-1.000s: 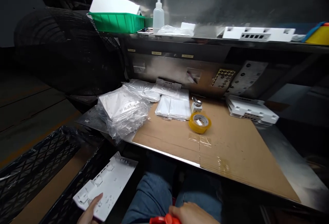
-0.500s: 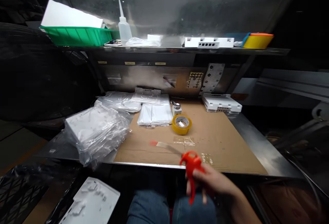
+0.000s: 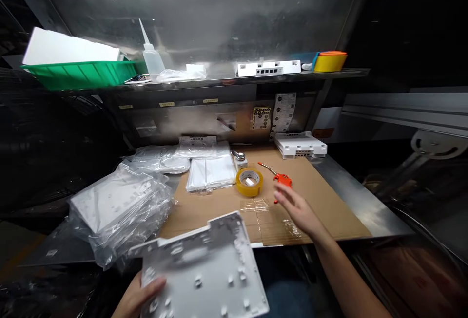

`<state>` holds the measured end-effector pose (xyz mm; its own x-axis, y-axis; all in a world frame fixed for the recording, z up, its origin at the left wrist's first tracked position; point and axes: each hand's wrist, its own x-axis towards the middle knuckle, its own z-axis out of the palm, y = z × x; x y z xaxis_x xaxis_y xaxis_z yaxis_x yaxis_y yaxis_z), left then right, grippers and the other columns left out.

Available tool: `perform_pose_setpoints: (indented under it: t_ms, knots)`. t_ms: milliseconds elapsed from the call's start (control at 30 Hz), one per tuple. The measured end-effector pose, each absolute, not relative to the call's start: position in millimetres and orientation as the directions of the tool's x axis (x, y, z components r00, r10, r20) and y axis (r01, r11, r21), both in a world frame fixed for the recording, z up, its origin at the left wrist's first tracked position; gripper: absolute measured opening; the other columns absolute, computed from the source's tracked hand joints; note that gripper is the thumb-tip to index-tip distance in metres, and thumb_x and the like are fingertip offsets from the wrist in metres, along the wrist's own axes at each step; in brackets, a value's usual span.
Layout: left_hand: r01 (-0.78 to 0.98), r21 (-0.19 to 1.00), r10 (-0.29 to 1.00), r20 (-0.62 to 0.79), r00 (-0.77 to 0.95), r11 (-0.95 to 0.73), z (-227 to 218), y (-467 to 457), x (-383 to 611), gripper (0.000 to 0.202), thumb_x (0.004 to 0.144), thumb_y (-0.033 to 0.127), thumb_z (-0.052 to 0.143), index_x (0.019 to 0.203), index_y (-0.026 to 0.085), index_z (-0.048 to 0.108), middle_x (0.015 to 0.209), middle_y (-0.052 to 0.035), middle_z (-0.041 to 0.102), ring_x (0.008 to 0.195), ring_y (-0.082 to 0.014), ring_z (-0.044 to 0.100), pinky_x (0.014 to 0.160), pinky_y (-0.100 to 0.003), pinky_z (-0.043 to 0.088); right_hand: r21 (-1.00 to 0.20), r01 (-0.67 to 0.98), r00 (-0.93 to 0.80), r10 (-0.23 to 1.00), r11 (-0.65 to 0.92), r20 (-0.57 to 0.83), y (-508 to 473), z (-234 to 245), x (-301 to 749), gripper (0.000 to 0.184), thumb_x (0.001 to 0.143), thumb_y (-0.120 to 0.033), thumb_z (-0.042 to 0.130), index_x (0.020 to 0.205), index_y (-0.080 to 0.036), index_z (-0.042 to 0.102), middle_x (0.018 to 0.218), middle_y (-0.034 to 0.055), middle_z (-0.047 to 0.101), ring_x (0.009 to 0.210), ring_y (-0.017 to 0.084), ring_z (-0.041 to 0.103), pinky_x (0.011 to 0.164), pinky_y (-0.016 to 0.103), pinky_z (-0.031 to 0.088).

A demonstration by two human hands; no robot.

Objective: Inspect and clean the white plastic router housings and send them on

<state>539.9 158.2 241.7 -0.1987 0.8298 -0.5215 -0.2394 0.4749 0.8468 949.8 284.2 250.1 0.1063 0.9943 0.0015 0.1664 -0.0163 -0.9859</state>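
Observation:
My left hand grips the near left corner of a white plastic cover panel, held flat over the front edge of the bench with its ribbed inner side up. My right hand hovers over the cardboard mat with its fingers stretched out and nothing in them. Just beyond its fingertips a red air blow gun lies on the cardboard. A yellow roll of tape sits to the left of the gun.
Bagged white panels pile up at the left; flat white bags and a small bottle lie behind the tape. A stack of white housings stands at the back. The shelf holds a green bin, a squeeze bottle and a yellow tub.
My right hand carried the red blow gun up from my lap, laid it on the cardboard and let go. My left hand lifted the white panel from the crate to the bench edge.

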Motion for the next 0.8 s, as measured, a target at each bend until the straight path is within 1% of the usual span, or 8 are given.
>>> perform_pose_setpoints:
  t_ms: [100, 167, 233, 300, 433, 500, 667, 800]
  knots:
    - [-0.123, 0.901, 0.909, -0.417, 0.027, 0.417, 260.6, 210.6, 576.8, 0.068, 0.061, 0.052, 0.093, 0.115, 0.018, 0.071, 0.102, -0.0127, 0.080, 0.093, -0.0362, 0.077, 0.082, -0.044, 0.063, -0.951, -0.222, -0.351, 0.927, -0.217, -0.130, 237.7, 244.1, 927.2, 0.064, 0.085, -0.067, 0.070, 0.128, -0.019, 0.071, 0.128, 0.0174, 0.073, 0.122, 0.034, 0.069, 0.103, 0.051, 0.054]
    - [0.076, 0.955, 0.922, -0.296, 0.251, 0.286, 266.8, 247.1, 598.6, 0.064, 0.068, 0.064, 0.084, 0.108, 0.014, 0.073, 0.098, -0.0156, 0.079, 0.088, -0.0337, 0.077, 0.083, -0.044, 0.062, -0.851, -0.384, -0.397, 0.896, -0.359, -0.199, 219.4, 237.1, 920.2, 0.062, 0.085, -0.065, 0.073, 0.124, -0.017, 0.072, 0.117, 0.0169, 0.078, 0.112, 0.033, 0.074, 0.100, 0.050, 0.057]
    - [0.251, 0.961, 0.887, -0.213, 0.410, 0.115, 266.1, 284.6, 614.7, 0.073, 0.075, 0.081, 0.065, 0.099, 0.012, 0.075, 0.090, -0.0173, 0.078, 0.081, -0.0340, 0.076, 0.076, -0.046, 0.063, -0.775, -0.496, -0.288, 0.916, -0.393, -0.280, 212.2, 228.9, 923.1, 0.057, 0.083, -0.060, 0.079, 0.119, -0.016, 0.074, 0.110, 0.0152, 0.080, 0.108, 0.032, 0.076, 0.100, 0.048, 0.058]
    - [0.317, 0.948, 0.893, -0.140, 0.427, -0.003, 260.5, 322.7, 624.3, 0.078, 0.078, 0.087, 0.052, 0.091, 0.014, 0.076, 0.088, -0.0171, 0.077, 0.084, -0.0349, 0.075, 0.077, -0.048, 0.062, -0.712, -0.598, -0.146, 0.924, -0.368, -0.355, 211.7, 221.0, 935.0, 0.055, 0.078, -0.056, 0.085, 0.115, -0.016, 0.076, 0.110, 0.0141, 0.081, 0.109, 0.033, 0.076, 0.101, 0.047, 0.058]
    - [0.492, 0.835, 0.947, 0.099, 0.307, -0.247, 244.1, 389.6, 628.1, 0.043, 0.089, 0.058, 0.064, 0.107, 0.021, 0.074, 0.116, -0.0151, 0.074, 0.121, -0.0350, 0.062, 0.110, -0.053, 0.045, -0.643, -0.732, 0.093, 0.902, -0.225, -0.421, 213.4, 209.9, 968.6, 0.051, 0.080, -0.050, 0.085, 0.120, -0.020, 0.074, 0.120, 0.0109, 0.079, 0.116, 0.032, 0.073, 0.104, 0.044, 0.058]
    - [0.573, 0.755, 0.942, 0.188, 0.277, -0.319, 235.8, 411.6, 626.3, 0.039, 0.092, 0.049, 0.066, 0.118, 0.020, 0.069, 0.120, -0.0145, 0.071, 0.129, -0.0342, 0.055, 0.115, -0.057, 0.038, -0.645, -0.748, 0.175, 0.892, -0.154, -0.416, 211.6, 208.5, 981.9, 0.052, 0.083, -0.049, 0.082, 0.126, -0.023, 0.071, 0.126, 0.0089, 0.077, 0.122, 0.030, 0.071, 0.106, 0.043, 0.058]
    - [0.685, 0.639, 0.936, 0.223, 0.272, -0.351, 225.0, 435.4, 619.4, 0.034, 0.096, 0.044, 0.063, 0.118, 0.018, 0.066, 0.100, -0.0075, 0.071, 0.105, -0.0274, 0.066, 0.103, -0.053, 0.047, -0.652, -0.758, 0.284, 0.882, -0.033, -0.376, 203.2, 218.9, 996.7, 0.058, 0.087, -0.051, 0.078, 0.137, -0.025, 0.065, 0.137, 0.0089, 0.071, 0.132, 0.032, 0.064, 0.111, 0.047, 0.055]
    - [0.719, 0.639, 0.962, 0.191, 0.196, -0.273, 233.4, 452.2, 608.6, 0.029, 0.086, 0.039, 0.076, 0.105, 0.019, 0.066, 0.093, -0.0043, 0.073, 0.094, -0.0252, 0.067, 0.093, -0.046, 0.050, -0.671, -0.741, 0.333, 0.875, 0.013, -0.351, 199.2, 228.3, 999.0, 0.060, 0.088, -0.053, 0.076, 0.139, -0.025, 0.064, 0.137, 0.0093, 0.070, 0.135, 0.033, 0.061, 0.113, 0.049, 0.053]
